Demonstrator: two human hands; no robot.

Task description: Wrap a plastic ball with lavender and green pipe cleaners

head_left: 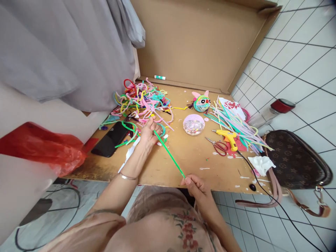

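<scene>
"What's at the far left?"

"A red bag (60,154), hanging beside the table (170,175). Then a black phone (109,140), lying flat on it, and a tangled, many-coloured pile (144,99) of pipe cleaners beyond."

"And the left hand (149,132)?"

"Above the table, at the near side of that pile. It's closed, with the thumb and fingers pinching the upper end of a green pipe cleaner (169,154). There's a bracelet (128,177) on that wrist."

"Where does the green one go from there?"

"Straight and slanting down to the right, over bare tabletop, towards the near edge."

"Who has its lower end?"

"The right hand (196,186), closed too, gripping it at the table's near edge. So it's stretched between both hands."

"What lies beyond the right hand?"

"A clear ball (193,129) with lilac around its top and coloured bits showing through. Just past it sits a toy (201,104) with pink ears."

"Further right?"

"Scissors (215,144), then a yellow glue gun (229,136), with a spread of straight pipe cleaners (233,122) behind it. Next, a white tissue (261,164), a red-lidded bottle (271,110) and a brown handbag (296,159)."
</scene>
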